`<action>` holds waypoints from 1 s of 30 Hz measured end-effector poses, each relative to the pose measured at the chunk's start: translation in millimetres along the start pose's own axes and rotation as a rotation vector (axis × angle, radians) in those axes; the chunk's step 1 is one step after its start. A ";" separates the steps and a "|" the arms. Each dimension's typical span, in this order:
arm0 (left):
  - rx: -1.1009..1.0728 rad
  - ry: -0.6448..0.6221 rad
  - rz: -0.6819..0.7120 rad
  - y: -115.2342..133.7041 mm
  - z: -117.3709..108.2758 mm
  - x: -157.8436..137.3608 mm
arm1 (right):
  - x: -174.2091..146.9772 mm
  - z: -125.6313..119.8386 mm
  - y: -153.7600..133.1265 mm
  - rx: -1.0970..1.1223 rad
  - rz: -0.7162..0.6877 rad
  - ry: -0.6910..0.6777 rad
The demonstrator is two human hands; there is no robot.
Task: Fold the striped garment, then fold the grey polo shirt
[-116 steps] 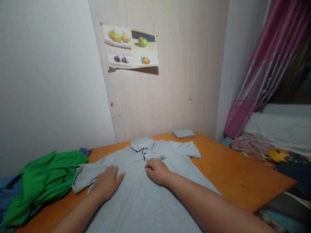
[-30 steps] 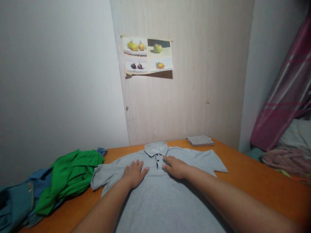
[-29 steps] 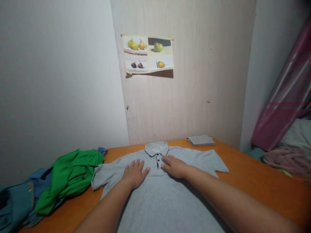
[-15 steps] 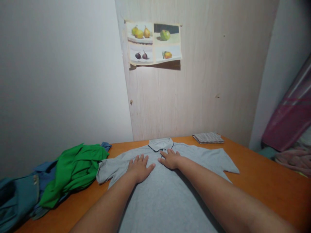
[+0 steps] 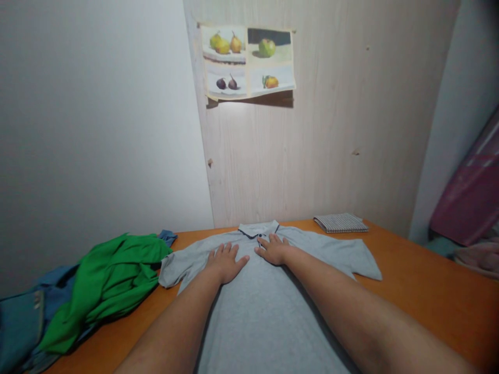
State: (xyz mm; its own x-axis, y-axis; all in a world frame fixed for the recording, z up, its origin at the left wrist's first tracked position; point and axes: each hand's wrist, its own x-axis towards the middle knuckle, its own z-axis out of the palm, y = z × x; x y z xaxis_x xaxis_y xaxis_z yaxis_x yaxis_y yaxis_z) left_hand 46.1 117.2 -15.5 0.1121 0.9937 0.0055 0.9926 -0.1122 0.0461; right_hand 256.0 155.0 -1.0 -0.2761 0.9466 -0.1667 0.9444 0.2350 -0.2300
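Observation:
A light grey short-sleeved polo shirt (image 5: 265, 311) lies spread face up, its dark-edged collar (image 5: 259, 228) at the far end and both sleeves stretched out sideways. My left hand (image 5: 226, 262) rests flat on the left of its chest, fingers apart. Just below the collar, beside the button placket, my right hand (image 5: 275, 250) is pressed down with its fingers spread. Neither hand grips the cloth. My forearms cover parts of the shirt's sides, and its lower hem is out of view.
On the left of the orange table (image 5: 413, 291) are a crumpled green garment (image 5: 113, 280) and blue clothes (image 5: 19, 327). A folded checked cloth (image 5: 341, 223) lies at the back right. Behind stands a wall with a fruit print (image 5: 248, 62); pinkish fabric (image 5: 468, 192) is at the right.
The view has shifted slightly, and the table looks closer. Both hands stay flat on the shirt in nearly the same places. The left sleeve appears pulled slightly inward.

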 end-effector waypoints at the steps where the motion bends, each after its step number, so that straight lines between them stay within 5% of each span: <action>1: 0.002 -0.002 0.001 -0.6 0.0 2.6 | 2.1 1.1 1.0 -0.002 0.000 0.012; 15: -0.010 0.018 0.066 -5.1 -0.4 -12.1 | -6.7 0.7 13.5 0.049 -0.118 0.073; 19: 0.032 0.173 0.093 -1.0 -5.8 -18.5 | -33.1 -5.8 33.4 0.108 -0.204 0.226; 23: 0.110 0.340 0.148 6.5 -15.9 -33.8 | -69.7 -6.9 73.7 0.039 -0.031 0.340; 30: 0.149 0.270 0.149 -13.0 -17.5 -70.3 | -124.6 -5.3 171.5 -0.069 0.347 0.231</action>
State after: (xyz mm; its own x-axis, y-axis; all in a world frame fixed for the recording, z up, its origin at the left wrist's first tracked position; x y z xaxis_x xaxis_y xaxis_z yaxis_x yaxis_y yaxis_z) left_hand 24.5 48.8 1.0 0.2597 0.9284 0.2659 0.9644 -0.2349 -0.1217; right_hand 453.3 78.6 -14.7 0.1005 0.9949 -0.0018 0.9861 -0.0998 -0.1325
